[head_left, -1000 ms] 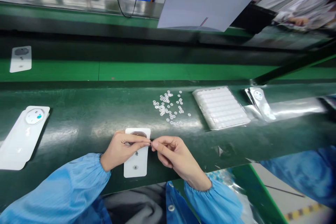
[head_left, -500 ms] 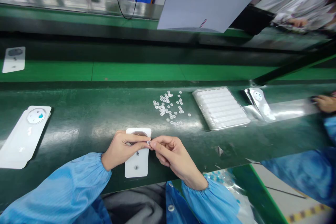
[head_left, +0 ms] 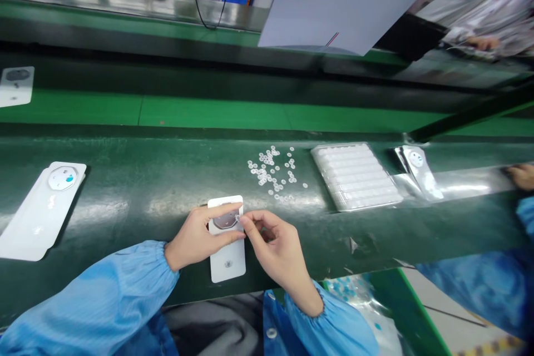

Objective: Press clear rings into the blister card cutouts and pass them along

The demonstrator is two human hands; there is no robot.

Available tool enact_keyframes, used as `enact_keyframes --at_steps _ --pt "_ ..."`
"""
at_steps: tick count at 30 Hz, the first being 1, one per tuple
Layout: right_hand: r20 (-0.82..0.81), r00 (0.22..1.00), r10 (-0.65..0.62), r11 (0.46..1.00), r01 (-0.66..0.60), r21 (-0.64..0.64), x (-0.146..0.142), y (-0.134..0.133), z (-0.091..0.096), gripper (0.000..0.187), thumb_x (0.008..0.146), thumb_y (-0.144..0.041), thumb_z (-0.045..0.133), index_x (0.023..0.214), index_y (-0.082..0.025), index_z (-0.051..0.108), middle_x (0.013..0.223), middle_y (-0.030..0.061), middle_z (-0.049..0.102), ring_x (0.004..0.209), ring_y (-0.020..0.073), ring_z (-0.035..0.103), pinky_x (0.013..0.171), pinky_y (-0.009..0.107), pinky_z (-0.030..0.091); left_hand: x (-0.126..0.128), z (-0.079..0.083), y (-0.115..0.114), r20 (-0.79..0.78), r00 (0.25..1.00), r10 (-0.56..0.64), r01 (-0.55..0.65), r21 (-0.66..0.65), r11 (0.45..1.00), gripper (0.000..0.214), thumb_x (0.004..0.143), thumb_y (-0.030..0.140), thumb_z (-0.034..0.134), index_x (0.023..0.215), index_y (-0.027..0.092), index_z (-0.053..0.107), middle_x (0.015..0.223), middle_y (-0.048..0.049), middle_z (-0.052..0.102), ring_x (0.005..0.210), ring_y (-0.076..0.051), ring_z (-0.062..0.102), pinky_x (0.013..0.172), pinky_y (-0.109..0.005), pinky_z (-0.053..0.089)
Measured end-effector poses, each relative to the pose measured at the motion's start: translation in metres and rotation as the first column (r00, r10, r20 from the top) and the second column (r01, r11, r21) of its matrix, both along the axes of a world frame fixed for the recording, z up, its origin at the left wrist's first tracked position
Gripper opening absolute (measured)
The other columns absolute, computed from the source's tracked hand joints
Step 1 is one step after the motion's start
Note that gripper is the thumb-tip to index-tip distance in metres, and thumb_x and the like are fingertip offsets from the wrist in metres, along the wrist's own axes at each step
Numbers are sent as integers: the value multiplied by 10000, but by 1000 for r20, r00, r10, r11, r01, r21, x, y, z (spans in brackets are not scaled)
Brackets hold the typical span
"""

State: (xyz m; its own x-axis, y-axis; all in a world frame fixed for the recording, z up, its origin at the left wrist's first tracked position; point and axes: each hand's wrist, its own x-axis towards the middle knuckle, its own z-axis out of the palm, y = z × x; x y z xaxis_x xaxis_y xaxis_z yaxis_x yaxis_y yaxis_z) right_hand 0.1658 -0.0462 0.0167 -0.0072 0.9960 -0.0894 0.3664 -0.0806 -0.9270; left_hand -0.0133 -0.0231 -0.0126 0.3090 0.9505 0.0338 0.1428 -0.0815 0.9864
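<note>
A white card [head_left: 228, 253] with a dark octagonal patch near its top lies upright before me on the green bench. My left hand [head_left: 200, 238] rests over its left side, thumb and forefinger stretched apart above and below the patch. From the right, my right hand [head_left: 275, 242] pinches a small clear-white ring [head_left: 238, 218] at the patch's right edge. Whether the ring touches the card, I cannot tell. Several more small rings [head_left: 267, 172] lie scattered on the bench beyond my hands.
At the left is a stack of white cards [head_left: 41, 214]; another card [head_left: 16, 86] lies farther back. Right of the rings sits a clear-wrapped tray [head_left: 356, 175], then more cards [head_left: 421, 172]. A co-worker's hand [head_left: 523, 176] is at the right edge. A large pale sheet [head_left: 334, 0] hangs above.
My left thumb and forefinger have spread apart, uncovering the dark patch. My right hand has brought the ring to the patch's right edge. The view has shifted slightly.
</note>
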Motion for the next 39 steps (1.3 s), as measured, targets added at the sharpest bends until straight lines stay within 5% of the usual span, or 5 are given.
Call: enact_keyframes --at_steps 13,21,27,33,39 --pt "18 1000 18 999 -18 -43 -3 4 -3 459 910 -629 657 815 -188 737 607 36 652 556 178 574 494 273 446 0 0 -2 52 998 -26 26 -16 1000 578 831 324 816 1378 200 676 1231 -73 774 1077 -261 747 981 -340 583" --pt "59 998 15 1000 -14 -25 -5 5 -2 402 917 -559 664 805 -181 745 673 62 709 548 168 589 502 276 466 -2 5 -3 106 994 -12 25 -124 992 1034 870 326 756 1676 261 112 848 -8 751 681 -197 699 659 -295 599" --pt "64 998 -8 1000 8 8 -6 4 0 323 900 -491 714 807 -182 735 636 33 665 524 139 522 491 265 421 -1 8 -5 295 956 2 64 -212 975 1181 882 309 743 1650 265 -153 873 -27 719 708 -197 692 656 -286 585" --pt "-230 971 -64 995 45 -89 -1 13 -9 568 691 -467 931 697 -233 413 567 -78 493 513 88 456 489 201 393 -4 6 -2 395 918 -23 156 -310 938 1137 837 339 807 1677 243 48 872 -35 729 700 -183 661 646 -274 554" --pt "-569 822 27 958 -185 -221 12 16 -28 460 884 -661 698 982 -224 588 717 -23 599 506 112 525 412 209 425 -2 1 7 325 940 104 52 -438 897 856 788 389 852 1526 150 488 880 -32 739 698 -144 646 647 -245 538"
